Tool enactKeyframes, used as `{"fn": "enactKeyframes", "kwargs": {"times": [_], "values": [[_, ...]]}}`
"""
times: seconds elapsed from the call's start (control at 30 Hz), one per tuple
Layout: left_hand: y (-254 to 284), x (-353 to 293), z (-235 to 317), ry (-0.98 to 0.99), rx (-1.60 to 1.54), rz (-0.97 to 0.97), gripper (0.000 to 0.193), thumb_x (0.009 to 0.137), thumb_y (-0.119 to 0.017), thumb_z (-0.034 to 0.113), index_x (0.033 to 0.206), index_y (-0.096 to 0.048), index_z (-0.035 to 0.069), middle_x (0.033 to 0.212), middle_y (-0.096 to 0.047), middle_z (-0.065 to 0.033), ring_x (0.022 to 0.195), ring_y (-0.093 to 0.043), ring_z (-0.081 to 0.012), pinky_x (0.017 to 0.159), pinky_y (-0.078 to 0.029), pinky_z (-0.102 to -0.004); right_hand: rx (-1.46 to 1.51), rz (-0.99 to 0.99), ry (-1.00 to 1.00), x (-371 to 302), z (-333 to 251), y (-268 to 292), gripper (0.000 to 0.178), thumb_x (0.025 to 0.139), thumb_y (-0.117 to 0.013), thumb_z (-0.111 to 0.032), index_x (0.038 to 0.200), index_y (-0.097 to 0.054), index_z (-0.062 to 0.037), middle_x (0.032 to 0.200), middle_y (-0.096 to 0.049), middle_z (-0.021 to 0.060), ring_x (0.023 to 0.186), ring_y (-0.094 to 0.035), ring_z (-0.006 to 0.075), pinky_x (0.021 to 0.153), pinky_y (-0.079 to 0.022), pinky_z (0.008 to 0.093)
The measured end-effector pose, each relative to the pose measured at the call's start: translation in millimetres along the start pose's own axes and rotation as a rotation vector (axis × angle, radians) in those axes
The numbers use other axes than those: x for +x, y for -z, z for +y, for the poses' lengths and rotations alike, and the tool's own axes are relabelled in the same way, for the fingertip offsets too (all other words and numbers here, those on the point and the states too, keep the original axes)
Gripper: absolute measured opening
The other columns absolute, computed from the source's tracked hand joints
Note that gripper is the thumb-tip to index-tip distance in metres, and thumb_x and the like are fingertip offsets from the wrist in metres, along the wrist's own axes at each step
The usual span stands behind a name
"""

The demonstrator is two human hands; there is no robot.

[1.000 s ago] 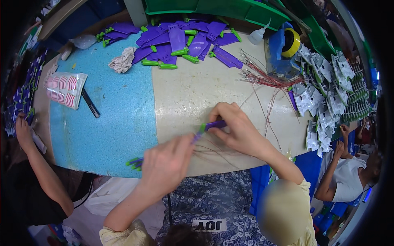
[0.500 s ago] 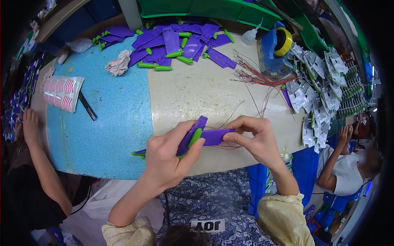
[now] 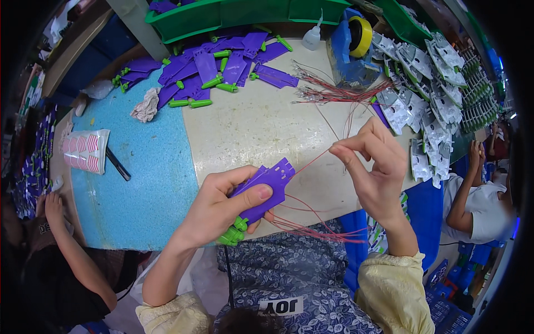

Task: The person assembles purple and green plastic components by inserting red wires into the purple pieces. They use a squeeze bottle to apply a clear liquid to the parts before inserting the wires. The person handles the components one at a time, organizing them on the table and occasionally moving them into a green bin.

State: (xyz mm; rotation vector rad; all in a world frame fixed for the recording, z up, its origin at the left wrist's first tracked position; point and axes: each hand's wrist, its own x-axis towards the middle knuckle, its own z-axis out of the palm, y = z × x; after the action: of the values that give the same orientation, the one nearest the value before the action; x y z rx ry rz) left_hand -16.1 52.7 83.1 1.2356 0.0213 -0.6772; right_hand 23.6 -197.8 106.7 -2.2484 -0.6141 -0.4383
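Note:
My left hand is closed round several flat purple plastic pieces, its thumb pressed on the top one. Bright green ends of these pieces poke out below the palm. Loose red wires trail to the right from under that hand. My right hand is raised to the right of the pieces, thumb and forefinger pinched on a thin red wire. That wire runs straight to the upper corner of the top purple piece; how it joins there is too small to tell.
Across the table lie a pile of purple pieces with green ends, a red wire bundle, a tape dispenser, a dropper bottle and stacked grey-white parts. At left are crumpled tissue and a black pen. Co-workers sit at both sides.
My right hand has let go of the purple piece, moved up and right, and now pinches a red wire. The pieces in my left hand have turned flat, stacked together. The view has shifted slightly.

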Motion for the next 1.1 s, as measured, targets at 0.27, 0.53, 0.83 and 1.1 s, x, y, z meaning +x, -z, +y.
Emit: {"fn": "enactKeyframes", "kwargs": {"times": [0.27,0.53,0.83,1.1], "values": [[9,2,3,0.209,-0.100,0.144,0.024,0.095,-0.063,0.021,0.099,-0.064,-0.003,0.069,-0.066,-0.0102,0.045,-0.056,-0.0133,0.040,-0.043,-0.0256,0.365,-0.197,0.297,-4,-16,-21,0.013,0.073,-0.079,-0.001,0.074,-0.067,-0.0007,0.070,-0.046,0.0068,0.064,-0.047,0.0222,0.054,-0.036,0.0341],[26,-3,-1,-0.245,1.175,0.313,0.018,0.089,-0.071,0.018,0.094,-0.068,0.001,0.069,-0.067,-0.0082,0.052,-0.060,-0.0189,0.051,-0.046,-0.0310,-0.234,-0.061,-0.005,77,102,-124,0.052,0.072,-0.080,-0.016,0.115,-0.060,0.0066,0.104,-0.065,0.0215,0.103,-0.055,0.0399,0.090,-0.046,0.0452],[0,21,-30,-0.472,1.366,0.329,0.018,0.084,-0.074,0.017,0.095,-0.068,0.005,0.136,-0.060,-0.0118,0.065,-0.068,-0.0244,0.057,-0.051,-0.0354,-0.386,0.101,-0.200,-11,87,-31,0.030,0.080,-0.068,-0.006,0.107,-0.063,0.0056,0.097,-0.062,0.0232,0.091,-0.062,0.0384,0.080,-0.051,0.0485],[3,53,-24,-0.510,1.365,0.252,0.021,0.085,-0.073,0.018,0.098,-0.067,0.002,0.123,-0.068,-0.0148,0.076,-0.071,-0.0307,0.062,-0.054,-0.0372,-0.746,0.006,-0.558,-47,146,8,0.026,0.089,-0.063,-0.009,0.113,-0.066,-0.0018,0.088,-0.063,0.0201,0.076,-0.065,0.0386,0.065,-0.051,0.0476]]}}
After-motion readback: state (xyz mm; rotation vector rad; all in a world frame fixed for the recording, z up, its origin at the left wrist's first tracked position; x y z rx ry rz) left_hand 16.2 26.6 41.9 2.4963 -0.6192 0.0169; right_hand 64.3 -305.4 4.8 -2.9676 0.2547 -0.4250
